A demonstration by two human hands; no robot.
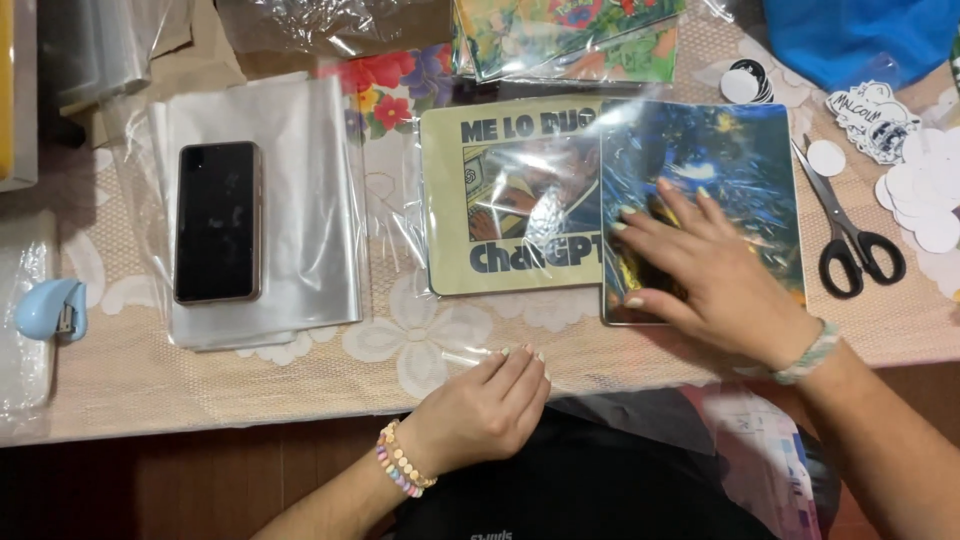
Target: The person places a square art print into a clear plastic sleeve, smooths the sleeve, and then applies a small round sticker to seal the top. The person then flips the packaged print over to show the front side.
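two hands at work over a lace cloth (250,385). right hand (700,270) lies flat on a blue print (720,160), fingers spread wide, palm pressing; it grips nothing. the print sits in a clear sleeve (400,215) whose loose end runs left across the cloth. the print's left edge overlaps a beige print (500,270). left hand (490,405) is at the table's near edge, fingers curled narrow, tips pinched on a clear strip (470,355) below the beige print. scissors (850,240) lie shut just right of the blue print, white round stickers (925,200) beyond them. a dark phone (217,222) rests on a stack of clear bags (300,200) well to the left. a small blue stapler (52,310) sits at far left.
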